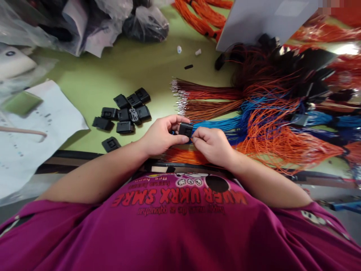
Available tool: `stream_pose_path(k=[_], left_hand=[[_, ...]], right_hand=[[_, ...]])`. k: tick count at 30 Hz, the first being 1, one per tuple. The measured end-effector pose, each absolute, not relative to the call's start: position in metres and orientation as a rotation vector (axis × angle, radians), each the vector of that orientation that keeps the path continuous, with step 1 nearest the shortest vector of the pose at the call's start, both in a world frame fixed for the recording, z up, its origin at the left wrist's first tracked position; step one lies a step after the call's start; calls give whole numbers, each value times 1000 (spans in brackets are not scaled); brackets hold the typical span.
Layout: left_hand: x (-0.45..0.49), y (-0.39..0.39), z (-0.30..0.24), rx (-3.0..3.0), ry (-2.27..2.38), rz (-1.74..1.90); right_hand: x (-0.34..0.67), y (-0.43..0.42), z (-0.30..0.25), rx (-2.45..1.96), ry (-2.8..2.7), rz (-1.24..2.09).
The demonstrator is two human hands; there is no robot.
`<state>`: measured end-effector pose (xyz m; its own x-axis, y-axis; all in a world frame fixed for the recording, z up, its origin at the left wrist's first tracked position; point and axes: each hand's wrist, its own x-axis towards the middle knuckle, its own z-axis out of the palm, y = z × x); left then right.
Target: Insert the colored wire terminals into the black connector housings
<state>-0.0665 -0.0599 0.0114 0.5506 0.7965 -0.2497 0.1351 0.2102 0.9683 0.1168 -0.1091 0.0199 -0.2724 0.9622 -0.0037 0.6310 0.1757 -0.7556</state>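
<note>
Between the thumb and fingers of my left hand is a black plastic connector housing. My right hand is pinched close against the housing's right side. An orange wire seems to be in that pinch, though its end is hidden by the fingers. Behind and beside my hands lie bundles of wires: blue wires, brown wires with metal terminals at their left ends, and orange wires along the front edge. Several more black connector housings lie loosely grouped to the left of my left hand.
White paper covers the table's left side. Clear plastic bags sit at the back left. A grey panel stands at the back right above tangled orange wires. Small white pieces and a black strip lie on the green tabletop.
</note>
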Motion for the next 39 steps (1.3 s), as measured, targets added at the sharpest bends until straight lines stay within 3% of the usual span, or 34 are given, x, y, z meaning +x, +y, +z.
stream_pose_path(k=[7,20,26,36,39], left_hand=[[-70,-57,13,1345,928,579],[-74,-52,19,1448,1003,572],[-78,-48,14,1417,980,500],[-77,-47,15,1492,1047,400],[-76,-48,21,1554,1053,367]], right_hand=[[122,-102,23,-1514,-1930,1040],[155,-57,51,-1406,-2594,1002],[166,-36,28,-1709,-2762,297],[166,-42,15,-1621,-2769,179],[174,-39,16,-1545,-2673,277]])
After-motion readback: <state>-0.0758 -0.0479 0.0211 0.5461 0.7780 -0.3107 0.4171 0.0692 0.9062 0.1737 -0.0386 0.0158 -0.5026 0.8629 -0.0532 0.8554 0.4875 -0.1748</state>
